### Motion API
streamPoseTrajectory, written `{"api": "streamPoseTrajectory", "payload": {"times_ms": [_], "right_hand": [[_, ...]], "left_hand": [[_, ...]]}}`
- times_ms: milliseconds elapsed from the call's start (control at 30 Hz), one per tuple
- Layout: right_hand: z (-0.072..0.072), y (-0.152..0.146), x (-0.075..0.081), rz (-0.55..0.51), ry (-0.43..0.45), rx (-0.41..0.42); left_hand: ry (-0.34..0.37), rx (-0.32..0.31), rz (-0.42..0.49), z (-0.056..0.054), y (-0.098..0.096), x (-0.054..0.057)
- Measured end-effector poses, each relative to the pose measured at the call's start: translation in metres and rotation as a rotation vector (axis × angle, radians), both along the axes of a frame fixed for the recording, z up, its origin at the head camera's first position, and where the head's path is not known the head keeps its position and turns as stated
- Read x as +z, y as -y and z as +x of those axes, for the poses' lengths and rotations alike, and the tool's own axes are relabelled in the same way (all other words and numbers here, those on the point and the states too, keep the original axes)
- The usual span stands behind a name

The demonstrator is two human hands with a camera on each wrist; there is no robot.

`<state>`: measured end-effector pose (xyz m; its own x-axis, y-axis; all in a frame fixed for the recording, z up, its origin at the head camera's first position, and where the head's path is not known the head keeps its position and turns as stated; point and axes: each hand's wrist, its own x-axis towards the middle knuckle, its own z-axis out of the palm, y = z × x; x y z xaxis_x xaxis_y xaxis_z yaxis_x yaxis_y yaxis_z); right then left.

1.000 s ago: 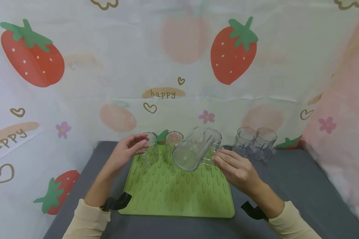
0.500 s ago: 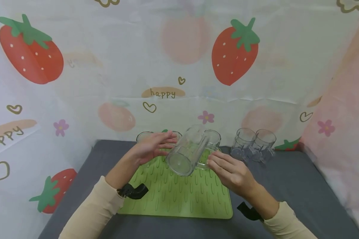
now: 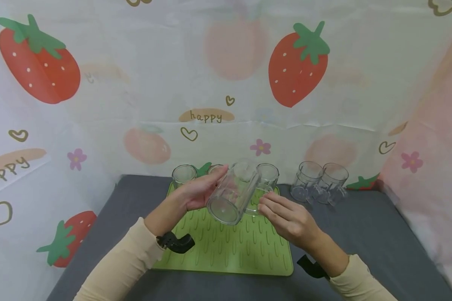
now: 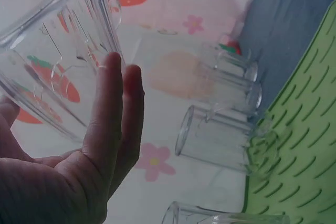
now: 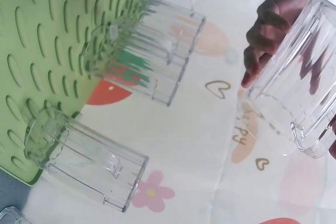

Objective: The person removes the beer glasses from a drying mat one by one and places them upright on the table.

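Observation:
A clear glass mug (image 3: 231, 198) is held tilted above the green ribbed mat (image 3: 233, 251), its base toward me. My right hand (image 3: 290, 219) pinches the mug's handle from the right. From the left, my left hand (image 3: 197, 193) holds the mug's body; the left wrist view has the thumb on one side of the glass (image 4: 47, 61) and the fingers on the other. Part of the left hand shows through the glass. Behind the hands, three more clear mugs stand along the mat's back edge: a left one (image 3: 183, 173), a partly hidden middle one (image 3: 215, 168) and a right one (image 3: 269, 173).
Two more glass mugs (image 3: 306, 179) stand close together on the grey tabletop (image 3: 346, 234), right of the mat. A strawberry-print cloth (image 3: 226, 96) hangs behind the table and at both sides.
My left hand has moved right, from beside the left standing mug to the tilted mug, and now holds its body. The right hand brought that mug slightly left and nearer.

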<state>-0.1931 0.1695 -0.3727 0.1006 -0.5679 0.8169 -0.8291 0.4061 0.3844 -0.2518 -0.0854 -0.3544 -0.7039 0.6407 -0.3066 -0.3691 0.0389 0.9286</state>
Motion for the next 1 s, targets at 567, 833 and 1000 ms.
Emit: {"api": "streamPoseTrajectory", "payload": {"times_ms": [567, 833, 1000], "right_hand": [[0.0006, 0.0015, -0.0013, 0.008, 0.065, 0.011], [-0.0017, -0.0005, -0.0027, -0.025, 0.169, 0.048], [-0.0012, -0.0004, -0.002, -0.028, 0.186, 0.043]], "left_hand": [[0.044, 0.093, 0.048, 0.0018, -0.0039, 0.0], [0.012, 0.1, 0.089, 0.0034, -0.0048, -0.0005], [0.007, 0.117, 0.113, 0.0039, -0.0051, 0.0003]]}}
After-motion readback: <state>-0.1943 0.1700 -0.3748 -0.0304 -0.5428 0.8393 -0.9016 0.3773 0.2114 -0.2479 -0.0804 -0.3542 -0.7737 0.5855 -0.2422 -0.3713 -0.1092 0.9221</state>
